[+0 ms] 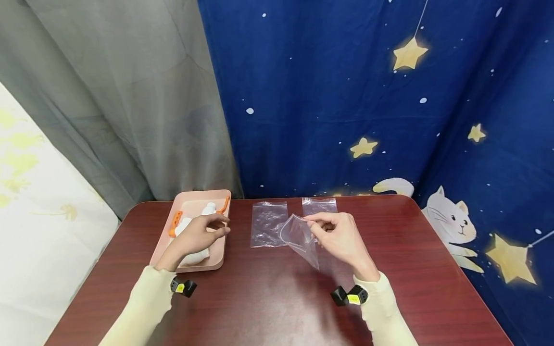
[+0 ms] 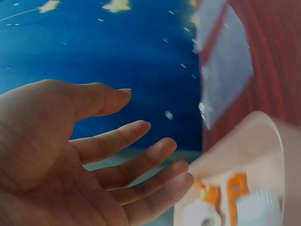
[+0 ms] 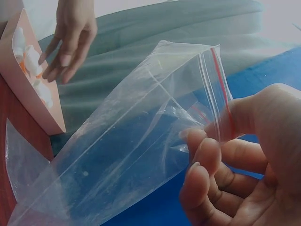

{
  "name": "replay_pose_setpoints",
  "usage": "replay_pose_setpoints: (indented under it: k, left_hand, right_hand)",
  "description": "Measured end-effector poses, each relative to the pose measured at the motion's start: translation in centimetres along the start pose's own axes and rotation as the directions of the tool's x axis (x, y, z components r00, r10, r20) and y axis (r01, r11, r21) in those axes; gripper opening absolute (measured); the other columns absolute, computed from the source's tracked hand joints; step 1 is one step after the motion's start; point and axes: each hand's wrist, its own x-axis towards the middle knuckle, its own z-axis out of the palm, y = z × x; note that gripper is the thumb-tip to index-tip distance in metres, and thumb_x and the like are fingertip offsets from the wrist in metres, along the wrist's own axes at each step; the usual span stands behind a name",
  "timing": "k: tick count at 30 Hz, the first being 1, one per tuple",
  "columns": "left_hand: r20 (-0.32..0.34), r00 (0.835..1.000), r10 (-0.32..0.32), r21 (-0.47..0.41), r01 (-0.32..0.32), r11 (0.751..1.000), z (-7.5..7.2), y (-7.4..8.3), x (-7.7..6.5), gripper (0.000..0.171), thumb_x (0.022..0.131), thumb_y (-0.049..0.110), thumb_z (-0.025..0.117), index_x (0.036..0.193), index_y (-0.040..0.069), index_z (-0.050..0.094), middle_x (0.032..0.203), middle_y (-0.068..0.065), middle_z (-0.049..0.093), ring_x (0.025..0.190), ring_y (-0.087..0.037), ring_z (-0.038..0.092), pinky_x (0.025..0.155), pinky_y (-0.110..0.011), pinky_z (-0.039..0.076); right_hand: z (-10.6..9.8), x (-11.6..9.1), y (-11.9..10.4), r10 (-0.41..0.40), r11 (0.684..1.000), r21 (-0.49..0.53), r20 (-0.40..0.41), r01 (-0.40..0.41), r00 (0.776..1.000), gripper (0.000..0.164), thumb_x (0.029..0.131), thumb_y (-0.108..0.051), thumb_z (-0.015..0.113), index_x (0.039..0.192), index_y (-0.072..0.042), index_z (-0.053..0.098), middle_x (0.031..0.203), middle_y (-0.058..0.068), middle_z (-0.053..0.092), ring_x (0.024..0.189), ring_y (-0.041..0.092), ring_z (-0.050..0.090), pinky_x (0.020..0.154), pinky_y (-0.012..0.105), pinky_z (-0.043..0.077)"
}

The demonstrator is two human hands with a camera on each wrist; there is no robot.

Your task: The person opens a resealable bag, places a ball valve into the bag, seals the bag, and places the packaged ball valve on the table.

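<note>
My right hand (image 1: 339,238) pinches the top edge of a clear zip bag (image 1: 300,240) between thumb and fingers. In the right wrist view the bag (image 3: 127,127) hangs with a red line along its seal, and its mouth looks parted in the head view. My left hand (image 1: 196,238) hovers over a pink tray (image 1: 218,254), its fingers loosely spread and holding nothing. Inside the tray lie white bottles (image 1: 195,257) and orange pieces (image 1: 176,218); the left forearm and hand hide part of them. The left wrist view shows that hand (image 2: 94,160) with its palm bare.
Two more clear bags lie flat on the brown table (image 1: 259,298): one bag (image 1: 266,226) right of the tray, another bag (image 1: 319,205) near the back edge. A blue star-patterned curtain (image 1: 311,96) and a grey curtain (image 1: 130,96) hang behind the table.
</note>
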Motion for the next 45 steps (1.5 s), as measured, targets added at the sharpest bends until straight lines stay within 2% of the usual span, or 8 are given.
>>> replay_pose_setpoints:
  k: [7, 11, 16, 22, 27, 31, 36, 45]
  left_hand:
    - [0.114, 0.989, -0.094, 0.159, 0.075, 0.984, -0.6, -2.2, 0.4, 0.047, 0.090, 0.022, 0.075, 0.129, -0.002, 0.064, 0.119, -0.024, 0.070, 0.112, -0.040, 0.066, 0.094, -0.053, 0.054]
    - [0.182, 0.969, -0.167, 0.223, 0.125, 0.967, -0.6, -3.3, 0.6, 0.059, 0.083, 0.018, 0.083, 0.132, -0.007, 0.060, 0.120, -0.026, 0.067, 0.111, -0.040, 0.065, 0.092, -0.052, 0.055]
    - [0.242, 0.953, -0.180, 0.278, 0.109, 0.954, -0.2, -4.0, 0.8, 0.071, 0.073, 0.011, 0.089, 0.133, -0.012, 0.057, 0.116, -0.025, 0.068, 0.105, -0.034, 0.064, 0.096, -0.052, 0.053]
    - [0.242, 0.948, -0.206, 0.364, 0.108, 0.925, 0.2, -3.9, 0.9, 0.077, 0.066, 0.010, 0.094, 0.131, -0.011, 0.059, 0.101, -0.013, 0.068, 0.092, -0.024, 0.059, 0.092, -0.047, 0.054]
    - [0.239, 0.947, -0.214, 0.411, 0.101, 0.906, 0.3, -3.7, 1.0, 0.069, 0.065, 0.011, 0.094, 0.124, -0.007, 0.064, 0.091, -0.008, 0.065, 0.084, -0.022, 0.057, 0.084, -0.042, 0.054]
    - [0.235, 0.949, -0.211, 0.413, 0.099, 0.906, 0.3, -3.6, 1.0, 0.062, 0.065, 0.010, 0.094, 0.119, -0.004, 0.066, 0.088, -0.007, 0.064, 0.082, -0.022, 0.056, 0.080, -0.041, 0.054]
    - [0.214, 0.950, -0.227, 0.390, 0.131, 0.912, 0.4, -3.8, 0.9, 0.065, 0.065, 0.009, 0.092, 0.122, -0.006, 0.065, 0.090, -0.007, 0.064, 0.081, -0.022, 0.056, 0.075, -0.037, 0.051]
    - [0.199, 0.960, -0.195, 0.330, 0.122, 0.936, 0.8, -3.7, 0.7, 0.066, 0.060, 0.012, 0.095, 0.118, -0.007, 0.068, 0.087, -0.008, 0.063, 0.075, -0.019, 0.055, 0.067, -0.031, 0.048]
  right_hand:
    - [0.0, 0.0, -0.1, -0.017, 1.000, -0.004, 0.002, 0.017, 1.000, 0.018, 0.092, -0.008, 0.071, 0.101, -0.018, 0.082, 0.061, 0.010, 0.067, 0.050, 0.008, 0.057, 0.048, 0.022, 0.045]
    - [0.0, 0.0, -0.1, -0.026, 1.000, -0.006, 0.006, 0.026, 1.000, 0.018, 0.092, -0.009, 0.071, 0.102, -0.019, 0.082, 0.059, 0.003, 0.066, 0.050, 0.008, 0.058, 0.049, 0.022, 0.046]
    - [0.0, -0.1, -0.1, -0.021, 1.000, -0.003, 0.010, 0.021, 1.000, 0.017, 0.093, -0.009, 0.071, 0.103, -0.016, 0.082, 0.059, 0.001, 0.065, 0.050, 0.009, 0.058, 0.049, 0.023, 0.047]
    - [0.1, -0.1, 0.0, -0.018, 1.000, 0.004, 0.018, 0.018, 1.000, 0.017, 0.093, -0.010, 0.071, 0.103, -0.019, 0.082, 0.062, 0.007, 0.067, 0.052, 0.009, 0.059, 0.050, 0.023, 0.048]
    - [0.1, -0.1, 0.0, -0.010, 1.000, 0.019, 0.016, 0.010, 1.000, 0.017, 0.093, -0.010, 0.071, 0.102, -0.020, 0.082, 0.063, 0.008, 0.069, 0.052, 0.010, 0.061, 0.051, 0.024, 0.050]
    - [0.1, -0.1, 0.1, -0.007, 1.000, 0.020, 0.015, 0.007, 1.000, 0.017, 0.093, -0.010, 0.071, 0.102, -0.019, 0.082, 0.063, 0.006, 0.069, 0.051, 0.011, 0.061, 0.050, 0.024, 0.050]
    - [0.1, -0.1, 0.2, -0.010, 1.000, 0.015, 0.015, 0.009, 1.000, 0.017, 0.092, -0.009, 0.072, 0.101, -0.019, 0.082, 0.062, 0.002, 0.067, 0.051, 0.012, 0.062, 0.050, 0.025, 0.051]
    - [0.0, -0.1, 0.3, -0.016, 1.000, 0.015, 0.014, 0.016, 1.000, 0.017, 0.092, -0.007, 0.071, 0.100, -0.017, 0.082, 0.062, 0.009, 0.067, 0.050, 0.009, 0.060, 0.048, 0.024, 0.048]
